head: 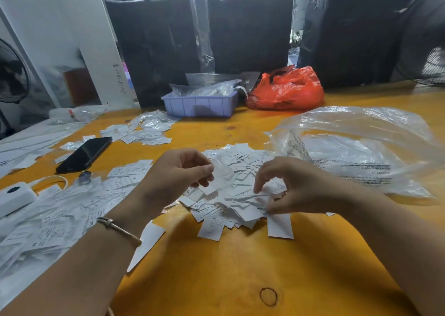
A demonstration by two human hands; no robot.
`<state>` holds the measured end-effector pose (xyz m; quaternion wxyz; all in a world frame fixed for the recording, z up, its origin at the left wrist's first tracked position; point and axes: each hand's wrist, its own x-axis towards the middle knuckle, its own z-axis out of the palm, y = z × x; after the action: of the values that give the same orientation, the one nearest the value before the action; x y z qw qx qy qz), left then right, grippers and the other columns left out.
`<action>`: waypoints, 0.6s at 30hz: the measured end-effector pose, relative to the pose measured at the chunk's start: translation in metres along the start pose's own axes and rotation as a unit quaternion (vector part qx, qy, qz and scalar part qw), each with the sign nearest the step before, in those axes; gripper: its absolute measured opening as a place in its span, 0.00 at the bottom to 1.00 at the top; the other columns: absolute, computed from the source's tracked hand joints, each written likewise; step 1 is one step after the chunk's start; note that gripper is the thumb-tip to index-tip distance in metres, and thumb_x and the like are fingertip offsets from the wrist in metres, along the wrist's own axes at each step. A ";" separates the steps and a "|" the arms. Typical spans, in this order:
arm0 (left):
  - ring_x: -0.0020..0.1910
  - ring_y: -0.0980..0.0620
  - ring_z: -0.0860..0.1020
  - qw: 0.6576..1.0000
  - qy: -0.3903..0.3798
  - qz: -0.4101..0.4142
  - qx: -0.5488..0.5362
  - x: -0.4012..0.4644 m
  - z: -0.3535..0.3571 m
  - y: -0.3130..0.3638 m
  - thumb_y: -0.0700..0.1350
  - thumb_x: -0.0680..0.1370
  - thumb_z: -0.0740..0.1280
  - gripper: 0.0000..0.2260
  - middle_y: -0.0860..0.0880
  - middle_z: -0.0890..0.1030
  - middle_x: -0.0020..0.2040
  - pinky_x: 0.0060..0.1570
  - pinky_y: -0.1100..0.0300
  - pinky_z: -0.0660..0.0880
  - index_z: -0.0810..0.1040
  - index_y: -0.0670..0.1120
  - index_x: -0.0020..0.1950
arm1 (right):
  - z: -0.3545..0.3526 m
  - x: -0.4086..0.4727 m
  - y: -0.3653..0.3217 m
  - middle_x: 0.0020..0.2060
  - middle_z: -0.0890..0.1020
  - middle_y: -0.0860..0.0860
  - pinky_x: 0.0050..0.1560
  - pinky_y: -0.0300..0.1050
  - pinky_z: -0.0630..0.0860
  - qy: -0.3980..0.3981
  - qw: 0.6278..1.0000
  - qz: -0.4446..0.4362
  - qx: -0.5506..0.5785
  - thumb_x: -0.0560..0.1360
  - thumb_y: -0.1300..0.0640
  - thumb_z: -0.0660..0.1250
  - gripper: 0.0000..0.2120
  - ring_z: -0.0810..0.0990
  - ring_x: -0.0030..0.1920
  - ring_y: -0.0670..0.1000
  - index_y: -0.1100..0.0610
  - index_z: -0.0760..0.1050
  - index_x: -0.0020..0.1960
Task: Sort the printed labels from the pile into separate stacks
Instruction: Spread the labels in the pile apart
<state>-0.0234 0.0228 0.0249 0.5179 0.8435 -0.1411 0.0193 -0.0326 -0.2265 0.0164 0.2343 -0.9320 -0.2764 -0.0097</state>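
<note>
Size marks are legible on several labels: "XS" on one in the left spread of labels [91, 223], "M" on another [34, 244] at lower left, and "XS" and "S" on labels at the near edge of the central pile [209, 209]. The clear plastic bag [356, 152] at right carries "THIS BAG IS NOT A TOY". Remaining print is too small to read.

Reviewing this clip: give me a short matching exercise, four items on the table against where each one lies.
Items:
1. black phone
2. lavender tray
3. red plastic bag
4. clear plastic bag

Places:
A. far side, right of the tray
B. right of the label pile
C. left of the label pile
D. far side, centre

Pairs: 1-C, 2-D, 3-A, 4-B
</note>
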 end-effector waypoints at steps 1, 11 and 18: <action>0.39 0.51 0.84 1.000 -0.001 -0.006 -0.004 0.000 0.000 0.000 0.38 0.77 0.69 0.02 0.47 0.86 0.40 0.41 0.60 0.80 0.81 0.42 0.48 | 0.003 0.001 0.000 0.49 0.79 0.43 0.56 0.48 0.73 -0.002 1.000 -0.002 -0.008 0.66 0.53 0.77 0.11 0.75 0.53 0.43 0.47 0.80 0.48; 0.39 0.54 0.83 0.999 0.002 -0.036 -0.026 0.001 -0.001 0.001 0.37 0.69 0.77 0.11 0.48 0.86 0.41 0.38 0.65 0.80 0.83 0.46 0.50 | 0.000 0.006 0.002 0.41 0.86 0.49 0.50 0.45 0.76 0.040 0.995 0.007 0.094 0.68 0.61 0.76 0.02 0.82 0.44 0.46 0.56 0.85 0.40; 0.38 0.57 0.81 0.999 0.015 -0.050 -0.007 0.002 -0.001 -0.001 0.41 0.75 0.72 0.02 0.49 0.85 0.41 0.37 0.66 0.78 0.84 0.46 0.44 | -0.008 0.005 0.004 0.41 0.85 0.56 0.47 0.49 0.76 0.092 0.949 0.081 0.289 0.70 0.62 0.73 0.02 0.81 0.45 0.55 0.57 0.84 0.39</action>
<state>-0.0212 0.0236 0.0247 0.5265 0.8453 -0.0908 0.0049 -0.0257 -0.2303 0.0229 0.5180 -0.8388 -0.1677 0.0035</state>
